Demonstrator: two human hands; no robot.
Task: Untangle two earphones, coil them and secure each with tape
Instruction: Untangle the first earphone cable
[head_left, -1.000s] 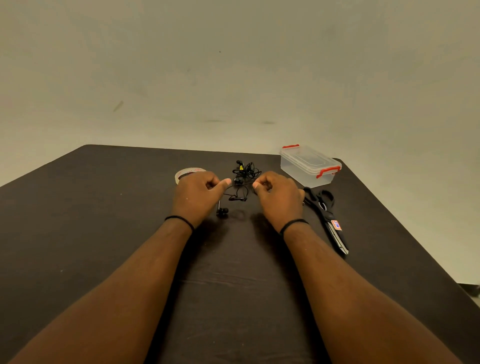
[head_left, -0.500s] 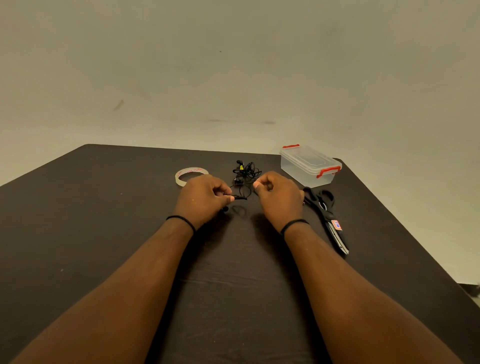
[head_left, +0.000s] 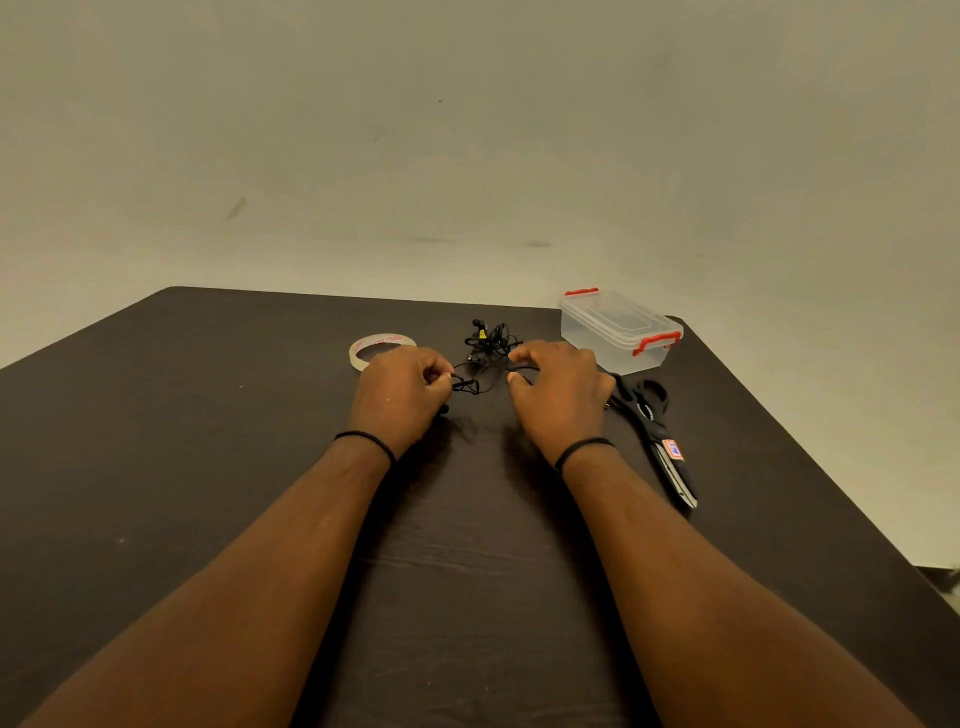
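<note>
Hands: your left hand (head_left: 402, 387) and right hand (head_left: 558, 382) each pinch the tangled earphones (head_left: 485, 345); tease loops apart slowly, never yanking.

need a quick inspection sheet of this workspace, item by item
surface: dark table, a few pale specks
job's things: black earphones tangled; tape roll lying flat, partly behind left hand
clutter: lidded clear box with red clips; scissors lying by right wrist
grippers: left hand and right hand each pinch an earphone strand stretched between them
cables: only the earphone wires
surroundings: plain pale wall, some marks
</note>
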